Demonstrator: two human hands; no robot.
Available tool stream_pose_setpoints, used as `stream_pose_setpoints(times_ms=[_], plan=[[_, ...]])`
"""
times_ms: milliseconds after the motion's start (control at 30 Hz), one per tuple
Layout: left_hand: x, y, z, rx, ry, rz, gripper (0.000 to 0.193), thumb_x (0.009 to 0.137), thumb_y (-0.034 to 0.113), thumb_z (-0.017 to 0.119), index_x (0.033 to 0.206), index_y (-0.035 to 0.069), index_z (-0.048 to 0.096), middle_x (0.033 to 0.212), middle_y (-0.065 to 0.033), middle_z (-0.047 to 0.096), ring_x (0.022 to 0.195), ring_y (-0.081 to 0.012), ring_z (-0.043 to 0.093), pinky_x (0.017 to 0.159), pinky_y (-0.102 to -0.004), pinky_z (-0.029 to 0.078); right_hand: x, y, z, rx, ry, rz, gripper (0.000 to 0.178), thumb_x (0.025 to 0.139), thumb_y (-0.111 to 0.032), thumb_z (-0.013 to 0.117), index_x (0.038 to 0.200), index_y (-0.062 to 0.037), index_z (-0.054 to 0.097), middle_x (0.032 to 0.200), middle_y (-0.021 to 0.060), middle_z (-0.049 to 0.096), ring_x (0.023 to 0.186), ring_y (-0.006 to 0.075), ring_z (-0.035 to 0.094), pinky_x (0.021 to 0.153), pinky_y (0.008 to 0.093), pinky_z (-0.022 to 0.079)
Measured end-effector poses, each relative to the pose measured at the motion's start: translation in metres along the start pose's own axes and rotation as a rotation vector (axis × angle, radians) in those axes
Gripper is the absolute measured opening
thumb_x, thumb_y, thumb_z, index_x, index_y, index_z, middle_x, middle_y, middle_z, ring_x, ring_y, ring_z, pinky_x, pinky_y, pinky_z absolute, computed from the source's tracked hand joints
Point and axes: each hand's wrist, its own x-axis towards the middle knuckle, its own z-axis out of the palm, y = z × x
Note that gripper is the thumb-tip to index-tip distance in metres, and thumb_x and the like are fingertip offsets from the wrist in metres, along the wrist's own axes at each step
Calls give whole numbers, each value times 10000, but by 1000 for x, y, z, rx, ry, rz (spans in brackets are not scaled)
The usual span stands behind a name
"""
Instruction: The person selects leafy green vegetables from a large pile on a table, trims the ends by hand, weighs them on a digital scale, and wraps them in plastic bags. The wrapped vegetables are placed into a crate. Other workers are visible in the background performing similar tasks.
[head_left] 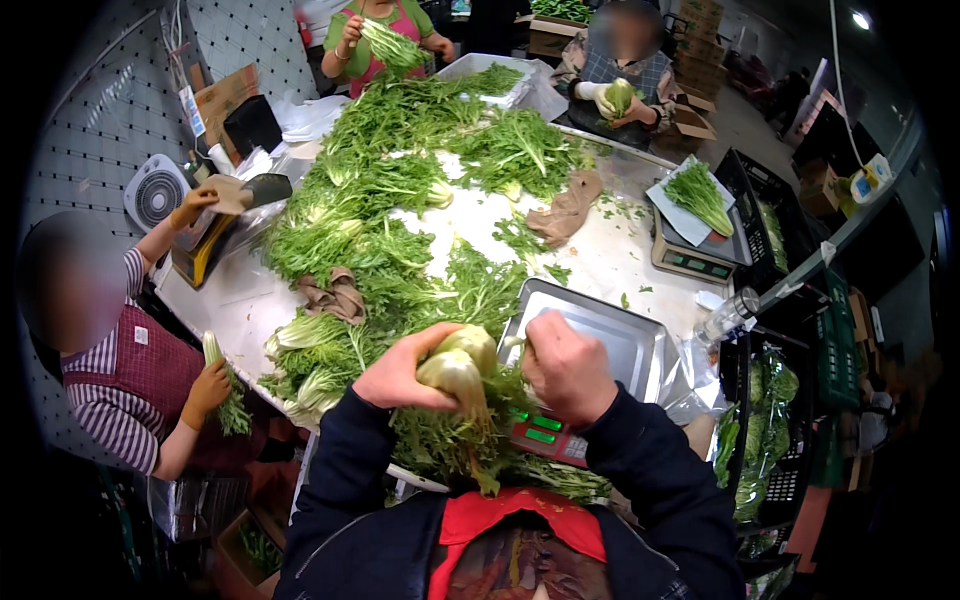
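My left hand (pixel 412 368) is wrapped round two heads of frilly leafy greens (pixel 455 378). Their pale stem ends point up, and the leaves hang down in front of my chest. Beside them my right hand (pixel 570 368) is closed, fingers curled in; a bit of pale stalk shows at its edge, but what it grips is hidden. Beneath and beyond that hand is a scale with a metal tray (pixel 627 340) and a lit green display on its red base.
Loose greens (pixel 390 180) cover much of the white table (pixel 625 245), with brown cloths (pixel 568 208) among them. Another scale (pixel 690 250) holds a bunch at the right, near black crates (pixel 760 430). Co-workers stand left and at the far side, handling greens; a fan (pixel 158 188) is left.
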Motion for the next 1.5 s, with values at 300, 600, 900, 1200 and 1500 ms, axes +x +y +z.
stream_pose_setpoints(times_ms=[300,600,900,1200,1500], plan=[[-65,-71,-61,-649,139,66,968,640,424,823,1359,-62,393,1292,-251,528,1156,-337,567,988,-446,469,44,23,15,39,286,25,111,813,-2,605,890,-42,536,820,151,571,698,362,601,604,425,492],[-97,-95,-53,-771,285,440,1292,519,789,748,1339,-136,371,1268,-282,522,1103,-331,599,918,-419,533,57,58,27,-15,405,45,116,816,37,587,915,-21,570,856,159,586,762,351,606,654,398,494],[-71,-86,-60,-1394,-178,-250,429,954,129,541,1341,-34,450,1321,-194,539,1190,-292,554,1023,-405,456,72,4,49,127,418,-179,145,805,45,642,899,-40,571,820,137,566,651,314,600,565,362,495],[-63,-75,-30,-715,-47,198,710,725,139,741,1337,-24,418,1325,-268,508,1218,-380,524,1035,-485,421,95,-11,47,351,285,-179,214,791,-39,697,981,-24,600,855,130,599,764,297,623,665,368,520],[-59,-72,-40,-486,-1,26,931,538,109,812,1373,-7,415,1238,-75,580,1099,-153,573,967,-307,437,32,-27,71,382,-161,-307,181,768,-99,712,851,-38,563,775,117,573,745,305,584,653,377,486]])
